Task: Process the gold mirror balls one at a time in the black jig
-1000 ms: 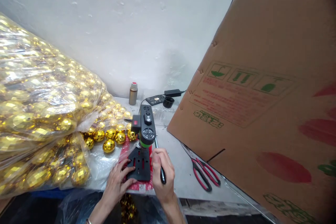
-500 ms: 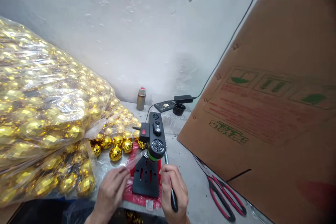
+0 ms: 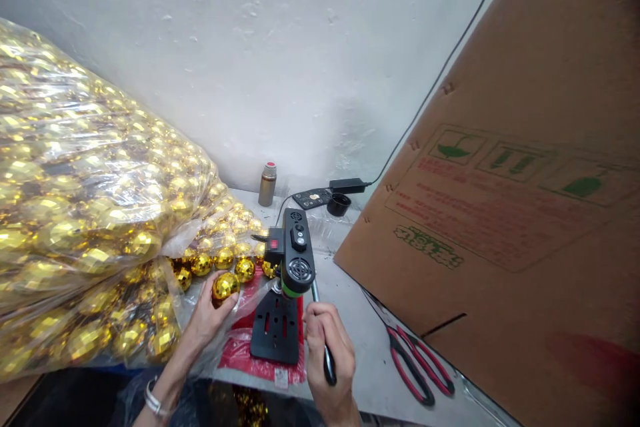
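Observation:
My left hand (image 3: 211, 317) is closed round a shiny gold mirror ball (image 3: 225, 288) at the edge of the loose balls. Fingers wrapped, my right hand (image 3: 331, 353) grips the black-ended lever (image 3: 329, 367) of a small bench drill press (image 3: 299, 250). The press has a black slotted base plate (image 3: 275, 333), with nothing lying on it. Under the base lies a red plastic sheet (image 3: 240, 355). Several more gold balls (image 3: 202, 264) rest just behind my left hand.
A big clear bag of gold balls (image 3: 90, 200) fills the left side. Red-handled scissors (image 3: 417, 360) lie right of my right hand, beside a large cardboard box (image 3: 490, 213). At the back stand a small bottle (image 3: 267, 185), a black cup (image 3: 339, 205) and a power adapter (image 3: 347, 185).
My left hand has moved away from the press base, up and forward, and has taken hold of a gold ball. My right hand stays on the lever.

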{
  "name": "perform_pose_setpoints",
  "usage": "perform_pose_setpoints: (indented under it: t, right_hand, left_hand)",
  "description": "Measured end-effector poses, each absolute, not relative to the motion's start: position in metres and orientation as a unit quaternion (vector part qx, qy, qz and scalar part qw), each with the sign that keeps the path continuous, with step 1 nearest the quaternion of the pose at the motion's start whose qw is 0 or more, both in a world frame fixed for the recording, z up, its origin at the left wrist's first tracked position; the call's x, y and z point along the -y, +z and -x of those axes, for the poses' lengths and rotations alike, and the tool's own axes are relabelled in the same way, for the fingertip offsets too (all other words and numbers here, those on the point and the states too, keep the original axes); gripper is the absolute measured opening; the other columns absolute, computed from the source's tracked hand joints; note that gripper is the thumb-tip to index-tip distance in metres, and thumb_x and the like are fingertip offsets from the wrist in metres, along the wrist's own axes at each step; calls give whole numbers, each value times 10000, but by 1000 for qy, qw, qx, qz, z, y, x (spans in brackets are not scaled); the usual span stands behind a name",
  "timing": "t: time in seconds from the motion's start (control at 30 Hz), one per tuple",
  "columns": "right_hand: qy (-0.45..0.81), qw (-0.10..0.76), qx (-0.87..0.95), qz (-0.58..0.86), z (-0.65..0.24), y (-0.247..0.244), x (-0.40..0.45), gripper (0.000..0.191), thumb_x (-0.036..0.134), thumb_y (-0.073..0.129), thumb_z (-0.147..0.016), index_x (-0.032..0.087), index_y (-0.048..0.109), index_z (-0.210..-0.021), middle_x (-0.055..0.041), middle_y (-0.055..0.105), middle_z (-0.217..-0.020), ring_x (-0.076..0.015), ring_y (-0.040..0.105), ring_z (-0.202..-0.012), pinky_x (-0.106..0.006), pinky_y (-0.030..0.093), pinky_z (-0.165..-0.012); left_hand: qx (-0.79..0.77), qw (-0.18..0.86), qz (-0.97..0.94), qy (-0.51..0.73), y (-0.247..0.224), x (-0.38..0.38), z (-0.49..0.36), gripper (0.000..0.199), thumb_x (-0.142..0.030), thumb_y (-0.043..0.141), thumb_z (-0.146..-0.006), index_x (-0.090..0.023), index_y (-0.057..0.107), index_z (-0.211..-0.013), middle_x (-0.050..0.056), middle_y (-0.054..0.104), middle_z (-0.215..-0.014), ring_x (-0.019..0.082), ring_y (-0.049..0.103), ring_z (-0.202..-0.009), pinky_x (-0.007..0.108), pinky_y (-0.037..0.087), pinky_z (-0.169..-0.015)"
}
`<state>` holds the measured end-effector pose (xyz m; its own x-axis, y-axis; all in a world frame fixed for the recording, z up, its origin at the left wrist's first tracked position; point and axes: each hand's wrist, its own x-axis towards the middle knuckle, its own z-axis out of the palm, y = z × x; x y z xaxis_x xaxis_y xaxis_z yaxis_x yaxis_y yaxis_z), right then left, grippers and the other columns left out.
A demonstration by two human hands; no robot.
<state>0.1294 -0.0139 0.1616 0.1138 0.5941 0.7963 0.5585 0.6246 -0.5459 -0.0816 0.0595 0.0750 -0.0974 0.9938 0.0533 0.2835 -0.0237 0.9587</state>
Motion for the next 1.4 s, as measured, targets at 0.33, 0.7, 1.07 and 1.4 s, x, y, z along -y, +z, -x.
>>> perform_pose_setpoints:
  t: [0.33,0.7,1.07,1.4]
  right_hand:
    - [6,610,663,434,-127,164,14,234,56,399,-989,207,514,-853,5,528,-763,-102,542,-656,-204,465,-598]
    - [13,619,660,425,-126,164,14,249,79,388,-998,210,520,-832,4,545,-772,-104,568,-689,-201,476,-629]
    - [24,613,664,428,-127,162,16,231,66,407,-985,209,518,-842,1,540,-785,-103,561,-690,-201,475,-628]
    - [0,614,673,412,-130,151,15,261,77,379,-987,220,479,-793,5,529,-742,-114,555,-655,-217,468,-586]
  left_hand:
    - [-497,640,-353,468,50,-18,20,813,-715,735,-668,-176,527,-1240,-59,599,-684,104,557,-509,202,398,-458]
    - [-499,409,-638,421,39,-47,14,522,-539,657,-846,-217,606,-1253,76,752,-979,267,725,-863,393,585,-736]
    - [-471,274,-757,362,44,-42,5,449,-364,714,-797,-222,630,-1215,110,736,-1124,313,695,-1006,445,541,-867]
    - [-473,272,-773,324,36,-49,3,487,-323,754,-760,-219,630,-1219,94,711,-1106,313,636,-1023,468,479,-903]
